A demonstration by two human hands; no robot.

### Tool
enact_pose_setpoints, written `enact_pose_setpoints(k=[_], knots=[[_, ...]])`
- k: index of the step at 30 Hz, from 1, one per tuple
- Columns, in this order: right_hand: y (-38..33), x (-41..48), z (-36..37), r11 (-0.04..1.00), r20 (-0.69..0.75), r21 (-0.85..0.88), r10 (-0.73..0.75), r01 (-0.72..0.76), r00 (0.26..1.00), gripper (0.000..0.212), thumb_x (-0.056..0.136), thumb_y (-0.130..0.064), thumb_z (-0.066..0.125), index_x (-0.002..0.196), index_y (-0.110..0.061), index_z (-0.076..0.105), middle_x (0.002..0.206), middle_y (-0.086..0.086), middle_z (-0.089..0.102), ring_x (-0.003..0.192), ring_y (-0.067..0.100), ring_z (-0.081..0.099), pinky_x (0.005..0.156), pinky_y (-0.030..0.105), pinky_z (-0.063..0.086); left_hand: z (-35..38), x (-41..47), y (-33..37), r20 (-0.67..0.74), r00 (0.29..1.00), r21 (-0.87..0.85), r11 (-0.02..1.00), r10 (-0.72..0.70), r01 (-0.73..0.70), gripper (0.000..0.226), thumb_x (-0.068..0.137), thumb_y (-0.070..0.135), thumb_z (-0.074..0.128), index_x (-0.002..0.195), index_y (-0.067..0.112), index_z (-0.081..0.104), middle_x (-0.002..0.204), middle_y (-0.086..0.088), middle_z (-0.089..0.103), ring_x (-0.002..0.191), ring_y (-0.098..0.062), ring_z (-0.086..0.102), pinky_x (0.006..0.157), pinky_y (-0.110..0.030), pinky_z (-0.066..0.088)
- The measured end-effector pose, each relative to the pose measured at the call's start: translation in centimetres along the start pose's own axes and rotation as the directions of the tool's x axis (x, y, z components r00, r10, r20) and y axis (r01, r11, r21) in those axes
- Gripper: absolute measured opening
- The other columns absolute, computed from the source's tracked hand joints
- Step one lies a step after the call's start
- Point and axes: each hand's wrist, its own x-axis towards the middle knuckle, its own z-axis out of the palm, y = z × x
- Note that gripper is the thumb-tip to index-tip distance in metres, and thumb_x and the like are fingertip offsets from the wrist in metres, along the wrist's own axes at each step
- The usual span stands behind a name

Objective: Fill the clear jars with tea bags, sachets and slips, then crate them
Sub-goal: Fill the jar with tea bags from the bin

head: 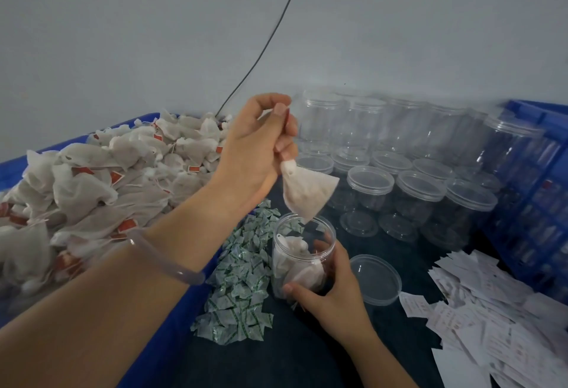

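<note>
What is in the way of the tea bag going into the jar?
Nothing visible. The tea bag hangs from the left hand right at the jar's open mouth; the lid lies beside it, and the right hand holds its side.

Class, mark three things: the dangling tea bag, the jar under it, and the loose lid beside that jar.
tea bag (309, 194), head view, middle of its pouch.
jar (289, 260), head view, left wall.
lid (375, 280), head view, its centre.
</note>
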Motion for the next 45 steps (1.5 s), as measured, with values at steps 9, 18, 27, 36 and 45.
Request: enact_pose_setpoints(k=[9,18,27,36,45], knots=[[-0.1,0.0,0.1,1.000,-0.015,0.003,0.013,-0.013,1.000,0.088,0.055,-0.035,0.085,0.129,-0.050,0.040,0.124,-0.032,0.058,0.116,-0.007,0.056,0.086,0.006,0.045,-1.6,-2.6,-3.6,0.285,0.907,0.872,0.477,-0.310,-0.111,0.031,0.102,0.011,0.040,0.093,0.034,0.059,0.085,0.011,0.056,0.076,-0.003,0.056,0.074,-0.023,0.050],[0.3,0.1,0.0,0.999,-0.008,0.027,0.038,-0.038,0.999,0.090,0.053,-0.034,0.086,0.131,-0.042,0.042,0.121,-0.027,0.060,0.113,-0.005,0.058,0.084,0.007,0.046,-2.6,-2.2,-2.7,0.223,0.756,0.972,0.085,-0.616,-0.218,0.043,0.096,0.050,0.044,0.075,0.016,0.061,0.072,0.006,0.056,0.076,-0.013,0.058,0.091,-0.038,0.044],[0.0,-0.1,-0.5,1.000,-0.082,0.012,0.003,-0.002,0.997,0.086,0.052,-0.032,0.087,0.129,-0.032,0.050,0.117,-0.018,0.066,0.109,0.001,0.063,0.086,0.014,0.051,-1.8,-2.7,-3.1,0.225,0.818,0.974,0.148,-0.530,-0.173,0.054,0.097,0.053,0.031,0.100,0.016,0.070,0.099,0.000,0.067,0.100,-0.009,0.061,0.105,-0.039,0.040],[0.6,0.6,-3.2,1.000,-0.315,0.000,0.003,-0.004,0.949,0.078,0.062,-0.007,0.090,0.117,-0.042,0.049,0.107,-0.034,0.061,0.103,-0.007,0.061,0.079,0.006,0.047,-4.5,-2.2,-5.0,0.023,0.714,0.970,-0.158,-0.700,-0.186,0.032,0.103,0.023,0.042,0.131,0.015,0.055,0.132,-0.003,0.056,0.116,-0.019,0.054,0.091,-0.026,0.042],[0.6,0.0,-2.0,0.998,-0.089,0.018,0.058,-0.057,0.994,0.082,0.054,-0.031,0.086,0.127,-0.033,0.049,0.115,-0.019,0.067,0.108,0.002,0.063,0.085,0.019,0.053,-4.7,-3.6,-7.9,-0.242,0.646,0.726,-0.577,-0.724,-0.375,0.028,0.095,0.005,0.052,0.123,0.006,0.056,0.122,-0.010,0.057,0.106,-0.030,0.059,0.082,-0.038,0.048]])
